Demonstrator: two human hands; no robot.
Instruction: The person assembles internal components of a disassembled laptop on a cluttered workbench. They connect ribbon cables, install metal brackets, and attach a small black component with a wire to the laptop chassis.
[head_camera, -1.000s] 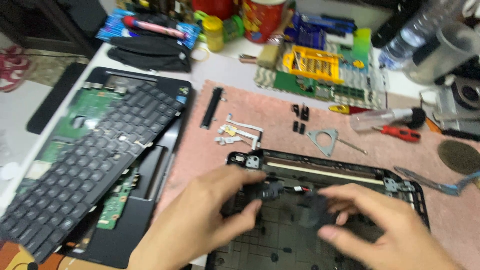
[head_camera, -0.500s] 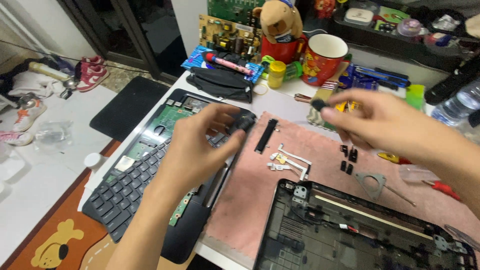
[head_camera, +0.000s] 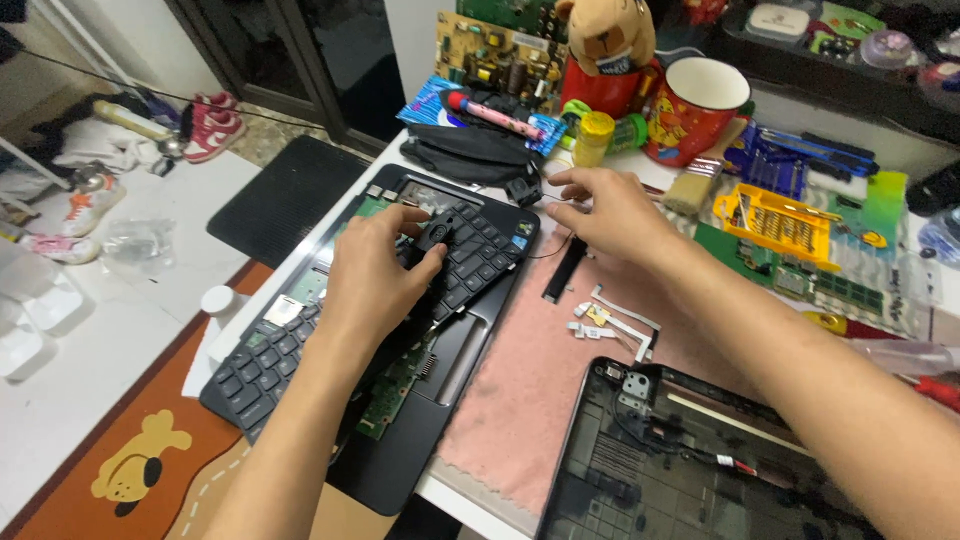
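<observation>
Pressing small black speaker (head_camera: 437, 233) onto keyboard (head_camera: 300, 340), red mug (head_camera: 697, 108) beyond

- Blue packet (head_camera: 440, 105) at the far edge of my desk, flat, with a pink pen-like tool lying across it.
- Yellow jar (head_camera: 592, 138) with a green lid, just beside the red mug (head_camera: 693, 108), which bears a yellow cartoon print.
- Small stickers (head_camera: 517, 241) on the keyboard frame's corner (too small to make out).
</observation>
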